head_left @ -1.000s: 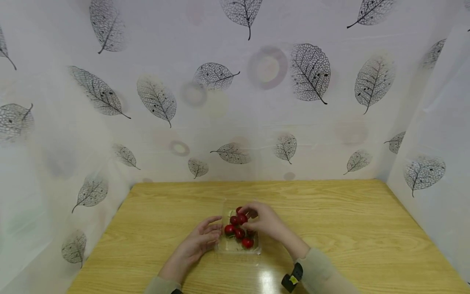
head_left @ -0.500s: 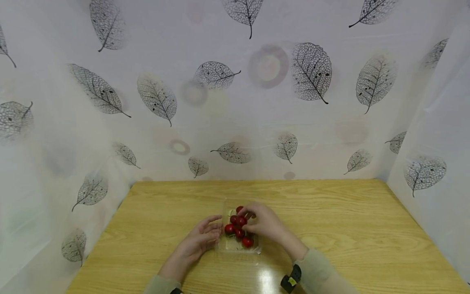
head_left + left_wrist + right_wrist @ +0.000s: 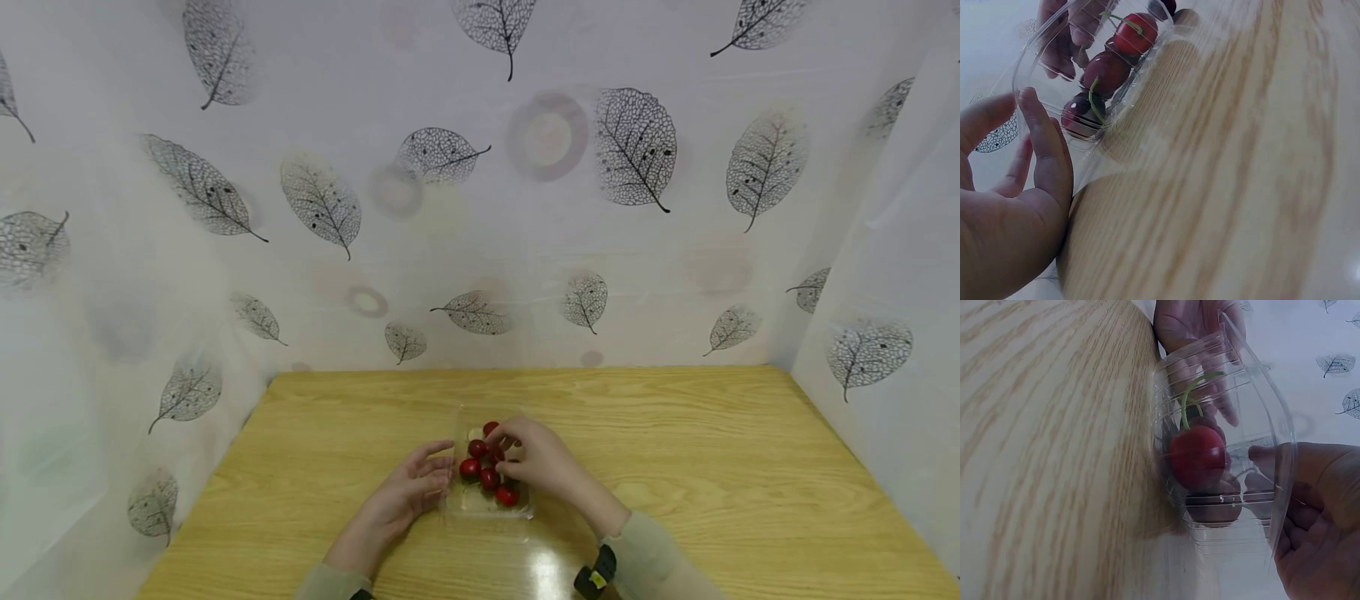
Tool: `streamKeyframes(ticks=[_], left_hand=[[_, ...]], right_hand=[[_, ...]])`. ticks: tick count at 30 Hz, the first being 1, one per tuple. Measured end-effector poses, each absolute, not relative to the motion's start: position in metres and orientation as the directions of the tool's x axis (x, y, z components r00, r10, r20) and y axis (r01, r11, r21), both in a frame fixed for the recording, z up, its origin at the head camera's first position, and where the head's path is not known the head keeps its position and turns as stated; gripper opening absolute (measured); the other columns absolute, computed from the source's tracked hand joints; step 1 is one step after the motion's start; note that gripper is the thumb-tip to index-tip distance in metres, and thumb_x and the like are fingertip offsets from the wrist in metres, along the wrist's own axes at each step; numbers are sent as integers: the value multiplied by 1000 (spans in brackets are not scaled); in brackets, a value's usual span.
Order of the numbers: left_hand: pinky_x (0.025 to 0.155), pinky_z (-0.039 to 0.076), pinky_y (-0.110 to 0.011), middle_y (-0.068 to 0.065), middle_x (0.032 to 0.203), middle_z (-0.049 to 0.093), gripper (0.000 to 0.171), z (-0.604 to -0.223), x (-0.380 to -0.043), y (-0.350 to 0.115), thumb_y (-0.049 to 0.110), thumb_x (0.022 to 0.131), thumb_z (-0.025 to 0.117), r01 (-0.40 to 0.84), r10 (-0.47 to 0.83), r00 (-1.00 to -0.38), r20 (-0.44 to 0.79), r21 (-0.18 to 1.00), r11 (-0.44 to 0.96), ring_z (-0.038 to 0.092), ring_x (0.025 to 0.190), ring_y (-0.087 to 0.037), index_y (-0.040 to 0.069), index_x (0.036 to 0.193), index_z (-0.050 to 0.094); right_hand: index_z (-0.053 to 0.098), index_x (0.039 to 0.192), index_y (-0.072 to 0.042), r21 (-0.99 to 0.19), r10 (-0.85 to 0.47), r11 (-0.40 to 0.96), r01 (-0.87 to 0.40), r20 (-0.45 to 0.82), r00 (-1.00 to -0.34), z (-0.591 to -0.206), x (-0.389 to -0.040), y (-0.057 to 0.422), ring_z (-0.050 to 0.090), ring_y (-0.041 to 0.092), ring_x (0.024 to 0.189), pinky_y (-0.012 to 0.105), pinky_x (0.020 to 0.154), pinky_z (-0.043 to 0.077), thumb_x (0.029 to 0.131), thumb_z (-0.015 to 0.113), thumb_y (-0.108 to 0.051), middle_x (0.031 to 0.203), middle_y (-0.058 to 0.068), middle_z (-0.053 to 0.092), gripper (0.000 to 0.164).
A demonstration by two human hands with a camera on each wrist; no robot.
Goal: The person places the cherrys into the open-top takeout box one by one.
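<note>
A clear plastic box (image 3: 472,505) holding several red cherries (image 3: 469,468) sits on the table. My left hand (image 3: 405,492) is at its left side, fingers extended and fingertips against the wall; in the left wrist view one finger (image 3: 1038,119) meets the rim. My right hand (image 3: 536,454) reaches over the right side into the box, its fingers and thumb bent around a dark cherry (image 3: 495,455) that they partly hide. In the right wrist view the thumb (image 3: 1266,456) is inside the rim, and a red cherry with a green stem (image 3: 1197,456) shows through the wall.
The wood-grain table (image 3: 675,467) spreads around the box. Behind it and at both sides hangs a pale sheet (image 3: 480,233) printed with leaves. A black strap (image 3: 597,572) is on the right wrist.
The right fingers have shifted slightly among the cherries, and the cherry between them has turned and sits more hidden. A few cherries have moved a little. The left hand and box stay put.
</note>
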State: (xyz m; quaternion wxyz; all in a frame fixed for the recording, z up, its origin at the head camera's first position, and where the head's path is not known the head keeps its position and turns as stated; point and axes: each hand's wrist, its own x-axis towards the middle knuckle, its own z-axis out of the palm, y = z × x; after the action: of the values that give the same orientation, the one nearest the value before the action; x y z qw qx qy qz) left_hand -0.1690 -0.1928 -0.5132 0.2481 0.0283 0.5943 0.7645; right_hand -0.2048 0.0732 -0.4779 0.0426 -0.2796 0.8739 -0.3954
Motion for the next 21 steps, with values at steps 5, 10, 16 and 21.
streamKeyframes(ticks=[5, 10, 16, 21], left_hand=[[92, 56, -21, -6, 137, 56, 70, -515, -169, -193, 4, 103, 64, -345, 415, -874, -251, 924, -167, 59, 117, -11, 2, 164, 29], [92, 56, -22, -6, 136, 56, 71, -515, -169, -193, 3, 102, 64, -347, 419, -872, -252, 923, -166, 59, 117, -11, 1, 164, 28], [91, 56, -22, -4, 134, 57, 70, -514, -169, -193, 3, 102, 64, -347, 418, -873, -250, 922, -173, 59, 116, -11, 1, 163, 30], [91, 56, -22, -3, 132, 57, 68, -514, -169, -192, 2, 102, 64, -350, 413, -875, -253, 920, -177, 59, 116, -11, 1, 162, 32]], right_hand=[[75, 114, -4, -746, -511, 501, -438, 154, -846, -477, -204, 74, 70, 25, 98, 37, 87, 61, 88, 81, -1, 111, 10, 74, 28], [75, 114, -4, -786, -492, 462, -410, 158, -856, -478, -203, 76, 71, 25, 97, 31, 86, 61, 89, 79, 0, 111, 10, 75, 26], [75, 114, -1, -824, -477, 407, -393, 175, -861, -480, -206, 79, 71, 24, 96, 24, 83, 59, 90, 78, 2, 111, 12, 76, 25], [74, 116, 1, -851, -461, 371, -372, 179, -869, -480, -208, 81, 70, 18, 92, 22, 82, 58, 90, 79, -1, 110, 15, 77, 26]])
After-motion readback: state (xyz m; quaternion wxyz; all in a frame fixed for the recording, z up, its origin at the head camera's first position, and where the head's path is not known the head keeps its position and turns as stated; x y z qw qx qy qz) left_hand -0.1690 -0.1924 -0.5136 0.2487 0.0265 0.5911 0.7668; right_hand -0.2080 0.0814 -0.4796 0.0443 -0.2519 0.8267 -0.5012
